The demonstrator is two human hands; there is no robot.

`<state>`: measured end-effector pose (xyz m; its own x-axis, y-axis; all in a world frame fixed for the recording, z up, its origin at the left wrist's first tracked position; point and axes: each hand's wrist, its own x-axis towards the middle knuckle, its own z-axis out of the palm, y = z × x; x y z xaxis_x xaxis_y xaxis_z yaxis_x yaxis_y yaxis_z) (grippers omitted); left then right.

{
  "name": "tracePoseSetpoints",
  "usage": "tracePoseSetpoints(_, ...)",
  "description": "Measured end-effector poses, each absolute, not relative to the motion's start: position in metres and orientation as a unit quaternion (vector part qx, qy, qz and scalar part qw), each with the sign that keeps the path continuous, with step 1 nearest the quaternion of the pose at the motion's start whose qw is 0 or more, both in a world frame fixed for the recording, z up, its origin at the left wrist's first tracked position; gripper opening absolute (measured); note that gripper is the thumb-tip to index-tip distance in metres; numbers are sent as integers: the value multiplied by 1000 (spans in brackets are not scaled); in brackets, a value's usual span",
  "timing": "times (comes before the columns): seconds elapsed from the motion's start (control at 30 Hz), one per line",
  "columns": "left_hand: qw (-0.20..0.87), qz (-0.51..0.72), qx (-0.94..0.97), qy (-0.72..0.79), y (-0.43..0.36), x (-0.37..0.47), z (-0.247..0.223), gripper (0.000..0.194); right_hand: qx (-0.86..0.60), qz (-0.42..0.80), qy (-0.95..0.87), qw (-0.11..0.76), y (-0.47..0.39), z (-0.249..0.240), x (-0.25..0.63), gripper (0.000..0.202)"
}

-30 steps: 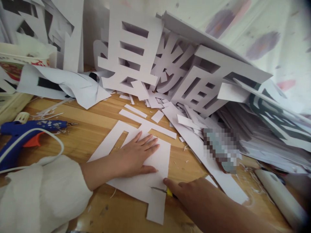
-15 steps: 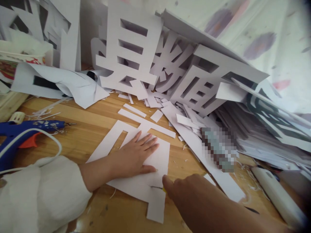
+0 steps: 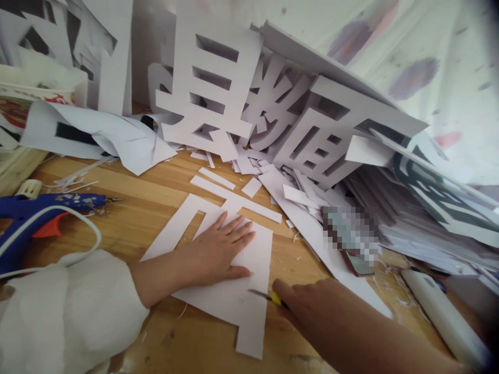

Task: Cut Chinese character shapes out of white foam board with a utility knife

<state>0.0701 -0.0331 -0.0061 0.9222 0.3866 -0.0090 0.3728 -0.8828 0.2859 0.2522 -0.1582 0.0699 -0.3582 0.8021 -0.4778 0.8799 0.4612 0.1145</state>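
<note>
A flat white board cut into a character shape [image 3: 230, 298] lies on the wooden table [image 3: 210, 345]. My left hand [image 3: 224, 252] rests flat on it with the fingers spread, holding nothing. Near the board's right edge, my right hand [image 3: 302, 301] is closed around a knife with a yellow handle [image 3: 276, 298]. The thin blade [image 3: 257, 294] points left over the lower part of the board. Whether its tip touches the surface I cannot tell.
A blue glue gun [image 3: 50, 205] with a white cord lies at the left. Large white cut characters [image 3: 175, 104] stand at the back, with scraps [image 3: 249, 161] before them. A long white strip [image 3: 312, 234] and stacked boards [image 3: 374, 197] are at the right.
My right hand and the knife have moved slightly right and up, and more of the blade and yellow handle shows. My left hand stays in place on the board.
</note>
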Motion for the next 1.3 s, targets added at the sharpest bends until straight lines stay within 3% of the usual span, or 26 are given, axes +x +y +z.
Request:
tracePoseSetpoints(0.27,146,17,967,207,-34,71,-4,73,535,-100,808,224,-161,46,235,10)
tracePoseSetpoints(0.43,141,19,967,210,-35,71,-5,73,536,-109,808,217,-162,44,231,25)
tracePoseSetpoints(0.9,154,19,966,208,-35,71,-4,72,527,-85,821,202,-166,35,227,18)
tracePoseSetpoints(1.3,140,11,967,212,-35,73,-7,73,508,-67,820,255,-163,35,217,32)
